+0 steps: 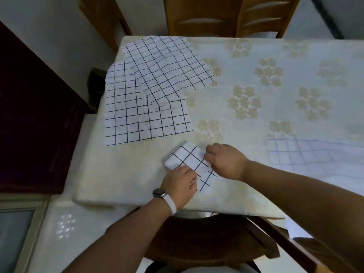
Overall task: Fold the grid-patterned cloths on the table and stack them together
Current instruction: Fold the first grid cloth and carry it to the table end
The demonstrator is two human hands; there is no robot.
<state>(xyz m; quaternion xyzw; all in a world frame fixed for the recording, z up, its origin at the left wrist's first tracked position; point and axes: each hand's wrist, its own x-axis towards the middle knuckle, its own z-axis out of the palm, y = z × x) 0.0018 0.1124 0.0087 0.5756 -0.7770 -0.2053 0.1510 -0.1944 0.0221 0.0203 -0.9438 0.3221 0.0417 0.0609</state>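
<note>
Up close, the left hand point(180, 180) is gripping the folded cloth point(189, 159) by its near side, the right hand point(222, 160) is pinching its right side; its long axis is running near-right to far-left, toward the flat cloths point(145, 95) lying beyond, on the left.

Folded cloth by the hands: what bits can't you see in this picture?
Head view:
- Folded cloth: its near corner, covered by the left hand; pinching or pressing cannot be told.
- Right hand: fingertips, curled under its own knuckles on the cloth's edge.
- Blue-grid cloth: cut off by the right edge, blurred.
- Spread cloths: overlapping, so their count is unclear.
</note>
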